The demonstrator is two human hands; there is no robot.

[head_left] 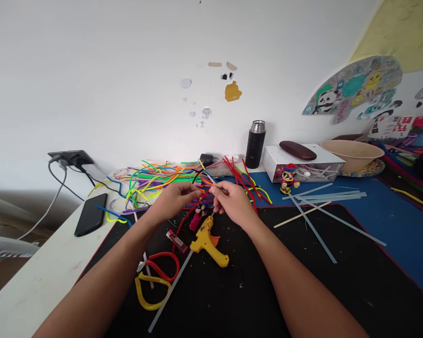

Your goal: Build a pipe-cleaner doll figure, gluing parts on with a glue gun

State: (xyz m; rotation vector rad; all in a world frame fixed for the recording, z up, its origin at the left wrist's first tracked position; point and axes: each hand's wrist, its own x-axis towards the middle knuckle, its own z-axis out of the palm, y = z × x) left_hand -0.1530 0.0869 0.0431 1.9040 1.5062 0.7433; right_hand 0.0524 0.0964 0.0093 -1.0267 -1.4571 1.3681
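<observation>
My left hand [178, 199] is closed, thumb and fingertips pinched together over the mat; what they hold, if anything, is too small to make out. Just beside it, my right hand [234, 203] pinches a thin pale-blue stick with a yellow end [206, 172], which slants up and left. Below both hands lies a yellow glue gun [207, 241] with a long glue stick [171, 298] in its back. Next to the gun are a small pink-and-black figure [198, 217] and a dark red lighter [177, 241]. Scissors with red and yellow handles [153, 292] lie beneath my left forearm.
Colourful pipe cleaners [162, 180] are heaped behind my hands. A black flask [255, 145], a white drawer box [303, 162] and a small figurine [289, 178] stand at the back right. Loose glue sticks [313, 230] lie right. A phone [90, 214] rests left, near a power socket [71, 158].
</observation>
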